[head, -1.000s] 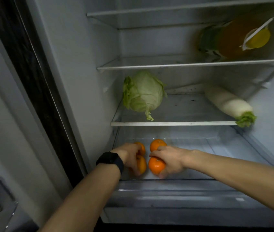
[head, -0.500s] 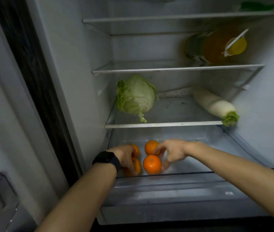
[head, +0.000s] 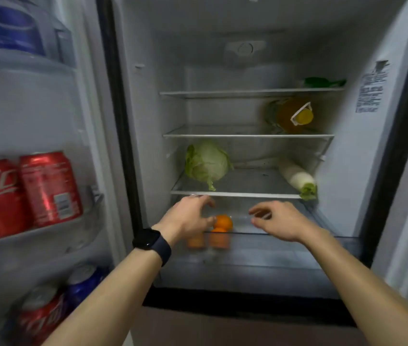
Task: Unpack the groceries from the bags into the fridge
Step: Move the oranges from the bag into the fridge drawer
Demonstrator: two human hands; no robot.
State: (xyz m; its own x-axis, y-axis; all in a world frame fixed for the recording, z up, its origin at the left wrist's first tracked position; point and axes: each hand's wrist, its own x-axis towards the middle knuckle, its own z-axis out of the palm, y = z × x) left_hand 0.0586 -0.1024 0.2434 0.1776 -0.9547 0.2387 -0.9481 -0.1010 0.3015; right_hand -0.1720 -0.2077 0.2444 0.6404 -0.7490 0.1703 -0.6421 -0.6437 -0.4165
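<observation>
Both hands have lifted off the oranges (head: pixel 223 222), which sit low centre in the crisper drawer (head: pixel 272 232). Left hand (head: pixel 190 216) hovers with fingers loosely curled, thumb just beside the top orange. Right hand (head: pixel 279 222), fingers slack and empty, hangs well right of them.

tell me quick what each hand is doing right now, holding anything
Left hand: open, fingers spread, holding nothing, above the oranges.
Right hand: open, empty, loosely curled over the drawer.

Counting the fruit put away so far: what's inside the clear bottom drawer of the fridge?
Oranges lie at the left of the clear drawer; more show blurred through its front. The left hand covers part of the group, so the count is uncertain.
</observation>
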